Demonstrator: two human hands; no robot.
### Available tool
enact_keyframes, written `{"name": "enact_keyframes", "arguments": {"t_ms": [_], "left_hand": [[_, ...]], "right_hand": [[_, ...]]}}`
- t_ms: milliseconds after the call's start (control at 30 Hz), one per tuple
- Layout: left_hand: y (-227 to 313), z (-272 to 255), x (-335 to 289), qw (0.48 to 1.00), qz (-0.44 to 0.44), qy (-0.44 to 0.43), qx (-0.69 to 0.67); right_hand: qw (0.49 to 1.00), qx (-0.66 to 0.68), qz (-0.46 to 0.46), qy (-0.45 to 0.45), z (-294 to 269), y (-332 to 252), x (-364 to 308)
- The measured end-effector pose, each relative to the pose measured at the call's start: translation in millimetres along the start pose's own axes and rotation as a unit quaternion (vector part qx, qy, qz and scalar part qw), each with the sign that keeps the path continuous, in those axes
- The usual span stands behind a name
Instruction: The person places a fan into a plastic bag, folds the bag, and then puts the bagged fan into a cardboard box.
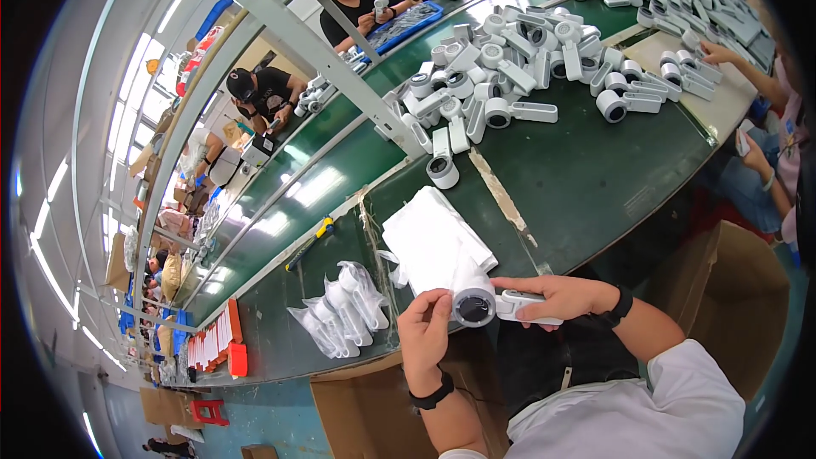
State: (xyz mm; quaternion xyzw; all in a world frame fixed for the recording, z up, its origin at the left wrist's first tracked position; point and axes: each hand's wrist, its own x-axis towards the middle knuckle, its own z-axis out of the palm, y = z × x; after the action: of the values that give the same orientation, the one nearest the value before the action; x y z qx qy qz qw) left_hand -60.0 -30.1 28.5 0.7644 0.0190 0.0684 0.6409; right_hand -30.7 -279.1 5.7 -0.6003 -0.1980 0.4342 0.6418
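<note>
The left hand (425, 323) is pinching the rim of a smooth white-grey device (507, 306) with its fingers, while the right hand's (557, 297) fingers are clasping the flat, round-ended handle. The device is hovering by the near edge of the bench (595, 195), beside thin white sheets (438, 234). Green surface is stretching from the sheets' right side toward the pile (501, 59). The device's long axis is running left to right, ring-shaped head leftward, dark round face looking up.

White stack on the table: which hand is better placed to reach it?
Probably the left hand: it looks nearer the white stack, while the right hand grips the white device by its handle.
</note>
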Motion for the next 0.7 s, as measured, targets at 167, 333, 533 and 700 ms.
{"name": "enact_keyframes", "arguments": {"t_ms": [167,333,533,700], "left_hand": [[-7.2,11.9,-0.1,0.999,0.05,0.011,0.0],[0.8,32.9,-7.8,0.95,0.216,0.018,0.224],[-6.8,58.1,-24.1,0.965,0.185,-0.138,0.125],[-15.5,52.1,-26.0,0.968,0.163,-0.19,0.029]], "right_hand": [[0.995,-0.019,-0.016,0.093,12.0,7.8,2.8],[0.985,0.055,-0.042,0.161,21.0,10.2,9.8],[0.946,0.12,-0.162,0.255,23.6,26.5,29.7],[0.932,0.089,-0.246,0.251,19.1,37.3,35.1]]}}
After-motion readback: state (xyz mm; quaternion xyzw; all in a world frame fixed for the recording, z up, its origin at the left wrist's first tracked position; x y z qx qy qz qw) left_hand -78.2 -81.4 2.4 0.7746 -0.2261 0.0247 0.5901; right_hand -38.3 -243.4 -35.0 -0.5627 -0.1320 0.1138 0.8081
